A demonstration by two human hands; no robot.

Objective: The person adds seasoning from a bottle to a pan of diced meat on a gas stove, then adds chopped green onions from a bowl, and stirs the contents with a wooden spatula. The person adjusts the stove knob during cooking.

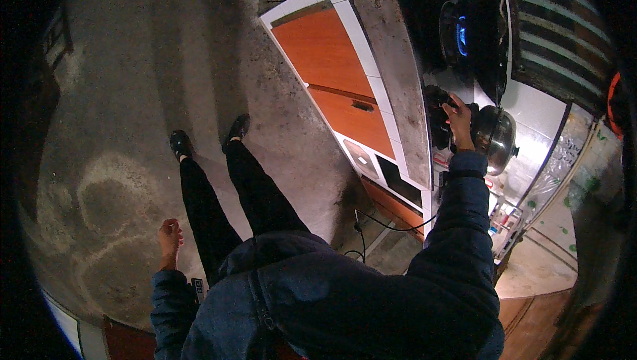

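Observation:
My right hand [459, 118] reaches over the counter beside the stove, with thumb and fingers bent at a dark object [437, 98]. In the shadow I cannot tell what that object is or whether the fingers grip it. Just beyond this hand stands a shiny metal pot [497, 136] with a domed lid. A black wok [490, 46] sits over a burner with a lit blue flame [463, 36]. Low at my side, away from the counter, hangs my left hand [170, 233], its fingers loosely bent and nothing visible in it.
Orange cabinet doors [323, 56] front the white-tiled counter, whose grey stone edge [398, 86] runs along my right. A black cable [393, 228] hangs below it. Small items stand in a rack [507, 220] near my right forearm. Stained concrete floor [124, 111] lies to the left.

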